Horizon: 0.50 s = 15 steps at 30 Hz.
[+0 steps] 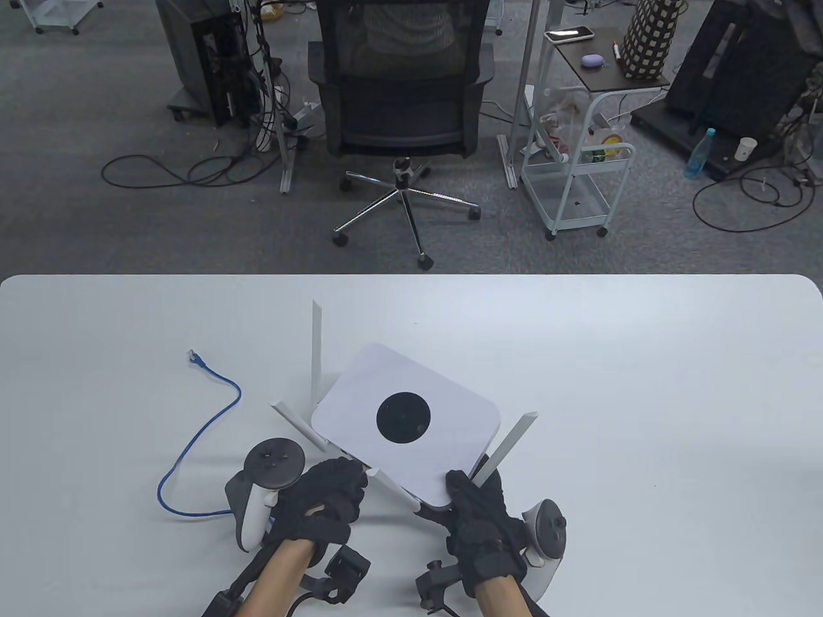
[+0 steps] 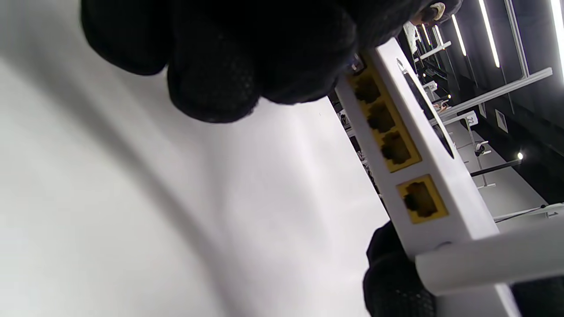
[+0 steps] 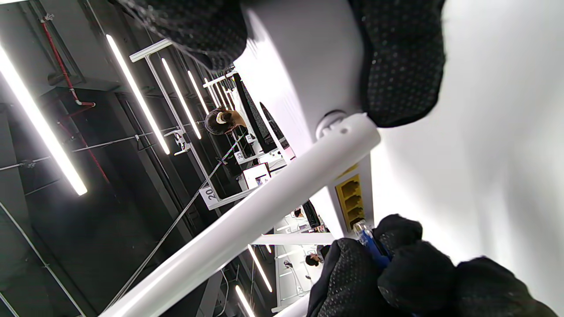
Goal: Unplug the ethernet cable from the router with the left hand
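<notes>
The white router (image 1: 360, 398) with a black disc on top is tilted up off the table. My right hand (image 1: 476, 508) grips its near right corner, and its fingers (image 3: 396, 57) wrap the router body (image 3: 299, 66). My left hand (image 1: 331, 491) is at the router's near left edge. Its fingers (image 3: 418, 273) pinch the clear plug (image 3: 365, 231) of the blue ethernet cable (image 1: 239, 395), right at the end of the yellow port row (image 3: 350, 198). I cannot tell whether the plug is seated. Several yellow ports (image 2: 387, 119) show empty in the left wrist view.
The cable loops across the table to the left, with its free plug (image 1: 192, 355) lying far left. The router's white antennas (image 1: 316, 347) stick out around it; one (image 3: 264, 207) crosses the right wrist view. An office chair (image 1: 402, 83) stands beyond the table's far edge.
</notes>
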{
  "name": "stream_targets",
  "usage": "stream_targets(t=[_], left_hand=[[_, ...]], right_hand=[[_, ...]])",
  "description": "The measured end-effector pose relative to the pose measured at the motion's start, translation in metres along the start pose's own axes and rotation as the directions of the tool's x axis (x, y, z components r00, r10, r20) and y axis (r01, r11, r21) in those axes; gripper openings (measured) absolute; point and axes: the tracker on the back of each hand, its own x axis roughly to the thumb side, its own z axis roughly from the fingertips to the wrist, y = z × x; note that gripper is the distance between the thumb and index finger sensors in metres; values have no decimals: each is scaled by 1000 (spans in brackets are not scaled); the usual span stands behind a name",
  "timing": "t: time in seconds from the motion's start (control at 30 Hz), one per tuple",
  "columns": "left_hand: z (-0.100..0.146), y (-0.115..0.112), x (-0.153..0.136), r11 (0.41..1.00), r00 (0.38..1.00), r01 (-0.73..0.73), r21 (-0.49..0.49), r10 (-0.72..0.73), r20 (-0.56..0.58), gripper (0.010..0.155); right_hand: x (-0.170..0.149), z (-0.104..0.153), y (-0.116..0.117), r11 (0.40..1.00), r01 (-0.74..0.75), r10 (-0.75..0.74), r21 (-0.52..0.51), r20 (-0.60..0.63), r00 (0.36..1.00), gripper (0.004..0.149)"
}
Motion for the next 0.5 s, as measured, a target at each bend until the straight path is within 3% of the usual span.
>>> stream_targets(t=[0.1,0.2,0.37,0.5], left_hand=[[2,0,-2,999,999,39,-17,-39,19,46],[5,3,-4,992,991,121,32,-123,44,48],[6,15,-13,915,926,368,164,-377,28,50],[2,24,-26,865,887,451,220,-461,-6,50]], right_hand=[[0,0,0,1000,3,-3,-6,-1,1000,80],[0,0,-1,1000,4,-4,-9,0,1000,80],[0,1,-1,1000,5,-5,-10,-3,1000,80],[0,1,-2,1000,4,-4,-12,-4,1000,80]])
